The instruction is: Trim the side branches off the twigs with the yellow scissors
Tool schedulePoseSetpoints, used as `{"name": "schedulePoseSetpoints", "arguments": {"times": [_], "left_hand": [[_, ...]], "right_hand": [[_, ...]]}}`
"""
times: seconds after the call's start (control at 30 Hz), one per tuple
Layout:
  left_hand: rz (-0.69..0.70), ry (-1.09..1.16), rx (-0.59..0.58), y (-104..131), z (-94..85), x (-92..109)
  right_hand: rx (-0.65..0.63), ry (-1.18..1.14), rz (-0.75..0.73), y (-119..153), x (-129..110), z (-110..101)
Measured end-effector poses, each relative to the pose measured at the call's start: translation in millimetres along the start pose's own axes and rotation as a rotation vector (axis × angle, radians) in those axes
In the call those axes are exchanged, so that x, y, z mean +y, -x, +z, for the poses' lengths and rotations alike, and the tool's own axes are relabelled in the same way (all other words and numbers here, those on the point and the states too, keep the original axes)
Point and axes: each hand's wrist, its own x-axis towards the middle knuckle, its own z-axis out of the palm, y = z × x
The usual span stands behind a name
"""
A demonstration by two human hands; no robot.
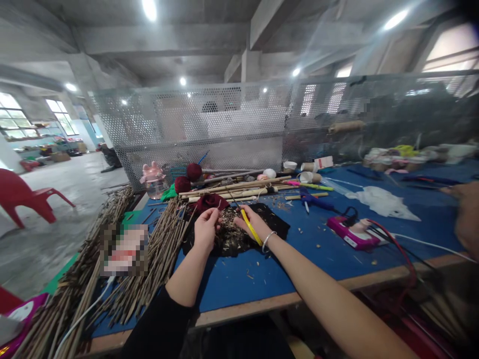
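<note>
While right hand [261,223] grips one yellow tool [250,226], left hand [205,229] pinched closed, contents unclear; two maroon balls [194,171].

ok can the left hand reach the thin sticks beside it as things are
Probably yes: the left hand is right beside the thin sticks, and nothing visible stands between them.

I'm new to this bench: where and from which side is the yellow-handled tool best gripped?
Probably by the yellow handle, coming from the near right: it slants back toward the wrist of the right hand, while the thin dark end points away.
</note>
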Motion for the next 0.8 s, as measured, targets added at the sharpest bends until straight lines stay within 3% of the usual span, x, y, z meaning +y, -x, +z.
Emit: {"name": "schedulePoseSetpoints", "arguments": {"times": [0.13,0.3,0.5,0.8], "left_hand": [[-0.035,0.057,-0.008,-0.2,0.0,0.3],[-0.029,-0.006,-0.059,1.5,0.8,-2.0],[-0.025,-0.018,-0.118,3.5,0.6,-0.6],[-0.034,-0.015,-0.103,2.9,0.7,-1.0]], "right_hand": [[-0.122,0.103,-0.056,6.3,-7.3,1.6],[-0.193,0.017,-0.12,8.3,-11.9,3.1],[-0.148,0.074,-0.121,7.9,-9.8,0.3],[-0.104,0.049,-0.147,7.3,-7.9,2.6]]}}
